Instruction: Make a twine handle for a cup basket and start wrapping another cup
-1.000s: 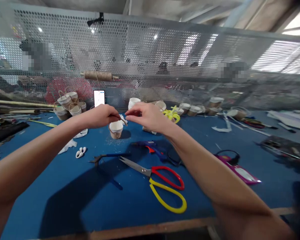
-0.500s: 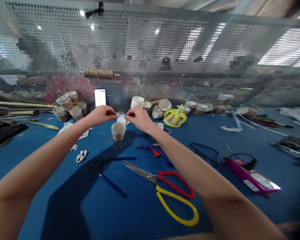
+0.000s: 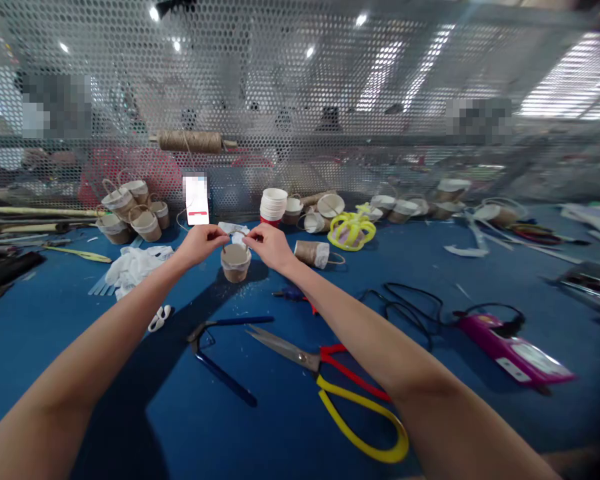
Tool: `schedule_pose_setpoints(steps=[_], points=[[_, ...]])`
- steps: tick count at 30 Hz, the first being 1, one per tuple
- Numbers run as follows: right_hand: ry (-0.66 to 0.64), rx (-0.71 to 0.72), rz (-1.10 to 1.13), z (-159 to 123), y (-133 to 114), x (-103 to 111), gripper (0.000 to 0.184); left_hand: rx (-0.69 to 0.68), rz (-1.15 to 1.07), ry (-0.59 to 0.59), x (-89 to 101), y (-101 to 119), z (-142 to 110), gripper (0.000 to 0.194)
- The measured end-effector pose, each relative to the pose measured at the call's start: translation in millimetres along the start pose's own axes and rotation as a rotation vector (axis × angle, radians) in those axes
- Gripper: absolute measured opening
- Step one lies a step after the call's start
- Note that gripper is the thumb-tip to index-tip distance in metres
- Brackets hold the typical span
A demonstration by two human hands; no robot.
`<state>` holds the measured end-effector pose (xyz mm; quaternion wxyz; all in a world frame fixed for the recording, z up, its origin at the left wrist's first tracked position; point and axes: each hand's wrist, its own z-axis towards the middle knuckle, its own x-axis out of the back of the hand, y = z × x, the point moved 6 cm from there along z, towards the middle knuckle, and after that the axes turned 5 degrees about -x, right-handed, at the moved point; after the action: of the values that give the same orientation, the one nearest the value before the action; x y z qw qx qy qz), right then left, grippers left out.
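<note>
A small twine-wrapped paper cup (image 3: 235,268) stands upright on the blue table, a pale lining folded over its rim. A thin brown handle (image 3: 237,233) arches above it, pinched at one side by the closed fingers of my left hand (image 3: 203,243). My right hand (image 3: 271,247) pinches the opposite side, close to the rim. Behind the cup lies white paper or cloth (image 3: 236,227), partly covered by my fingers. Below my right forearm are large scissors (image 3: 300,357) with red and yellow handles, and pliers (image 3: 225,377) with blue handles lie left of them.
A glue gun (image 3: 293,293) is partly hidden under my right forearm. Wrapped cups (image 3: 147,225) stand at the back left, near a phone (image 3: 197,200). Stacked paper cups (image 3: 273,205), a yellow woven piece (image 3: 351,231) and a purple power strip (image 3: 515,350) are farther right.
My right hand has shifted slightly left and down toward the cup, and both hands now sit closer to its rim. A wrapped cup lying on its side shows more fully behind my right wrist.
</note>
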<state>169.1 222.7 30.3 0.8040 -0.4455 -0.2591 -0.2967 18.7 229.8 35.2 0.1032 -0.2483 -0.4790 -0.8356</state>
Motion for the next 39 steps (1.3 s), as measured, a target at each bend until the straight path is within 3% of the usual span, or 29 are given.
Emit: schedule_pose_setpoints(steps=[14,39], points=[[-0.012,0.021,-0.007,-7.6,1.2,-3.6,0.012,0.003,-0.022,0.008,-6.7,-19.3,-6.3,0.009],[-0.093,0.154,-0.171,-10.6,-9.9,-3.1,0.008,-0.084,0.211,-0.149,-7.5,-7.7,-6.6,0.012]])
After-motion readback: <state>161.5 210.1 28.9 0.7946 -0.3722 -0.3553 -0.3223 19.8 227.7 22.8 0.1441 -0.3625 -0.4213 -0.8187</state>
